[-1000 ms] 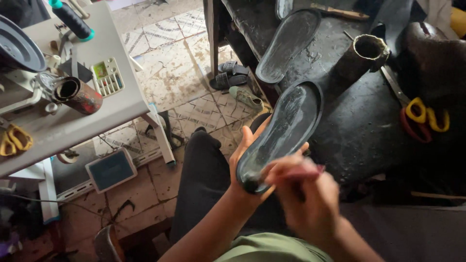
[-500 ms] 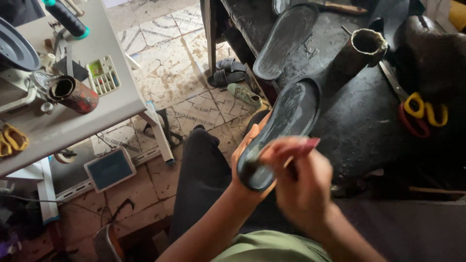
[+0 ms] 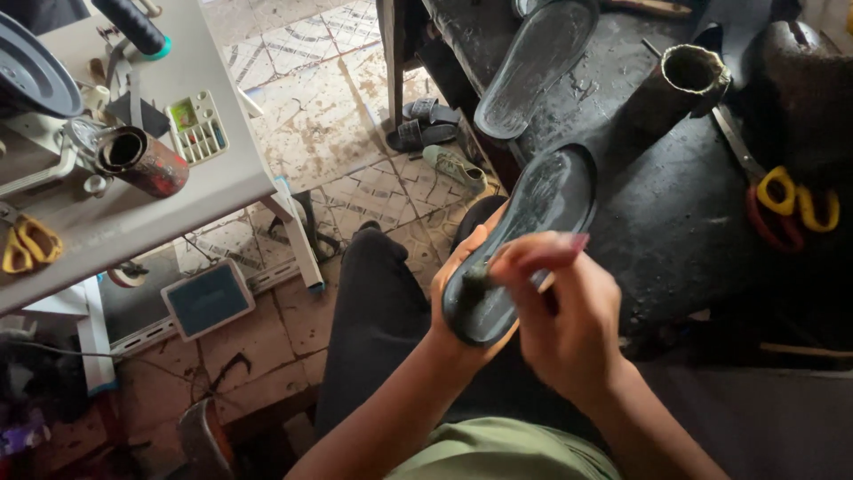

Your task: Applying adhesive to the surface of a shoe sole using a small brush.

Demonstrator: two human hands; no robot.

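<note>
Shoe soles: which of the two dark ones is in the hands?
The nearer sole, cradled underneath by the left hand while the right hand works a small brush on it. The other sole lies untouched on the dark workbench.

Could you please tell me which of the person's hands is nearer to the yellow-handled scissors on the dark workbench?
The right. The right hand works a brush over the sole, on the side toward the scissors. The left hand cups the sole from beneath, farther off.

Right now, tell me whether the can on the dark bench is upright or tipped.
Upright: the can stands on the dark bench, its open round mouth facing up. Contents cannot be told.
</note>
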